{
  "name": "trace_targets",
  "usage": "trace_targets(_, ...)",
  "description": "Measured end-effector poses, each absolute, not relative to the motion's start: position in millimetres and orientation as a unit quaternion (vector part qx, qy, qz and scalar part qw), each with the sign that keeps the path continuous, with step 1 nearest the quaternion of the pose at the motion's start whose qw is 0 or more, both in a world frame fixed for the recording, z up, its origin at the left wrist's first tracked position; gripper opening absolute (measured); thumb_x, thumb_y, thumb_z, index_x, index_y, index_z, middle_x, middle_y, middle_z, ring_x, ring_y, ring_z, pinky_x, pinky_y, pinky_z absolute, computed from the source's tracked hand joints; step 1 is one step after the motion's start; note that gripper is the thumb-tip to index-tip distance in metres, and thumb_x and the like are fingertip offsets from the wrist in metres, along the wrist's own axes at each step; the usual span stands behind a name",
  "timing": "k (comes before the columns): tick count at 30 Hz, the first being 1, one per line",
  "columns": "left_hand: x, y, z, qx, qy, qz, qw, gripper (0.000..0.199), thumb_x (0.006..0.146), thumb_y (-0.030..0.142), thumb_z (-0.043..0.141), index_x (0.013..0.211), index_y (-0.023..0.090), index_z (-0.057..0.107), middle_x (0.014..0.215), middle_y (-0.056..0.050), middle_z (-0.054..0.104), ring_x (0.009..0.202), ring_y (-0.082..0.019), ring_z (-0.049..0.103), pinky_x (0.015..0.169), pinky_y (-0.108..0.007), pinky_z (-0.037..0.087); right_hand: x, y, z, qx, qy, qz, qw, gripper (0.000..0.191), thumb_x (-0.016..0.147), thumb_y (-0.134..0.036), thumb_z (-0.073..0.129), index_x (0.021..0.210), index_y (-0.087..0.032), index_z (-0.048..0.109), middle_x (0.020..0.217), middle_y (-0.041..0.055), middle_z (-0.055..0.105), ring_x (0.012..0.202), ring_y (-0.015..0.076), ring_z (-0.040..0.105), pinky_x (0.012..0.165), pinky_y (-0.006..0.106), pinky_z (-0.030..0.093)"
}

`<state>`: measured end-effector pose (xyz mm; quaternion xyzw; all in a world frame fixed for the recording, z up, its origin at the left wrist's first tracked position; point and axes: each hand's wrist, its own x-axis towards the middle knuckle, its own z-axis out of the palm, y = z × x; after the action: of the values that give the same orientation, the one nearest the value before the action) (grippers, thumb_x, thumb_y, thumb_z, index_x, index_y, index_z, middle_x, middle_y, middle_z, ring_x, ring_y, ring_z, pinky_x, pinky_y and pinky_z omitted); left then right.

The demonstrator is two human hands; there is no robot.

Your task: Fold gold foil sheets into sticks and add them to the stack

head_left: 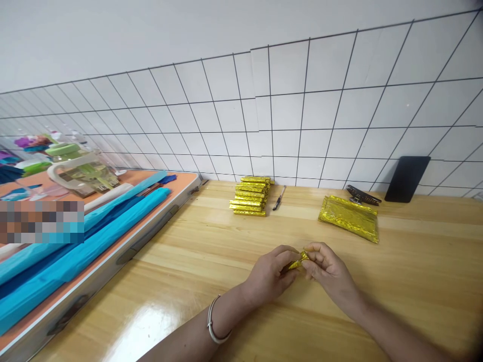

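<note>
You have shiny gold foil (298,263) over a pale wood-grain surface (211,261), blue paper rolls (75,241), and white black-gridded wall tiles (320,110).

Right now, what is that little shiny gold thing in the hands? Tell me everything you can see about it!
The small gold piece looks like shiny, crinkled foil paper, folded into a narrow strip. It sits just above the wooden table, pinched between the fingertips of the left hand and the right hand, one at each end. Only its middle shows; fingers hide the rest, so its full shape cannot be told. It lies roughly level, tilted slightly up toward the right hand.
</note>
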<state>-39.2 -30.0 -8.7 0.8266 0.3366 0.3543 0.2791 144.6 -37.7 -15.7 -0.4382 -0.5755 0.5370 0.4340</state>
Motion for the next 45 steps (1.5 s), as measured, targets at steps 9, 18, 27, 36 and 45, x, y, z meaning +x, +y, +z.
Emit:
trace_targets(9, -43, -28, -9, 0.838, 0.337, 0.329, 0.275, 0.033, 0.076, 0.008, 0.053, 0.107, 0.019, 0.055, 0.107, -0.007, 0.059, 0.092, -0.016, 0.058, 0.076, -0.024, 0.048, 149, -36, -22, -0.435, -0.605, 0.541, 0.39, 0.03, 0.084, -0.04, 0.055, 0.106, -0.02, 0.052, 0.074, -0.0023, 0.056, 0.064, 0.0101, 0.05, 0.06, 0.024, 0.044)
trace_targets(18, -50, -25, 6, 0.861, 0.371, 0.266, 0.226, 0.033, 0.079, 0.016, 0.055, 0.112, 0.02, 0.053, 0.101, -0.005, 0.062, 0.083, -0.015, 0.059, 0.072, -0.025, 0.047, 150, -33, -21, -0.449, -0.6, 0.527, 0.4, 0.03, 0.081, -0.043, 0.057, 0.1, -0.02, 0.054, 0.068, -0.0031, 0.055, 0.06, 0.0109, 0.053, 0.059, 0.025, 0.044)
trace_targets(27, -60, -13, -2, 0.613, 0.479, 0.531, 0.335, 0.065, 0.075, 0.032, 0.067, 0.132, 0.027, 0.034, 0.135, -0.009, 0.039, 0.121, -0.024, 0.04, 0.094, -0.038, 0.039, 156, -26, -9, -0.486, -0.509, 0.474, 0.529, 0.042, 0.071, -0.05, 0.065, 0.096, -0.017, 0.057, 0.06, -0.001, 0.058, 0.054, 0.0129, 0.054, 0.051, 0.025, 0.044)
trace_targets(36, -32, -34, -5, 0.342, 0.36, 0.578, 0.648, 0.057, 0.073, 0.028, 0.071, 0.122, 0.025, 0.044, 0.131, -0.01, 0.044, 0.097, -0.017, 0.058, 0.072, -0.025, 0.046, 153, -32, -13, -0.475, -0.516, 0.476, 0.531, 0.034, 0.078, -0.043, 0.062, 0.1, -0.019, 0.053, 0.06, -0.0021, 0.058, 0.057, 0.0128, 0.053, 0.056, 0.025, 0.043)
trace_targets(45, -44, -23, 0, 0.351, 0.328, 0.597, 0.642, 0.047, 0.069, 0.029, 0.074, 0.109, 0.018, 0.052, 0.107, -0.008, 0.06, 0.072, -0.01, 0.057, 0.06, -0.021, 0.043, 144, -32, -15, -0.506, -0.536, 0.487, 0.468, 0.043, 0.064, -0.053, 0.068, 0.088, -0.02, 0.057, 0.057, -0.0029, 0.056, 0.051, 0.0125, 0.052, 0.049, 0.024, 0.044)
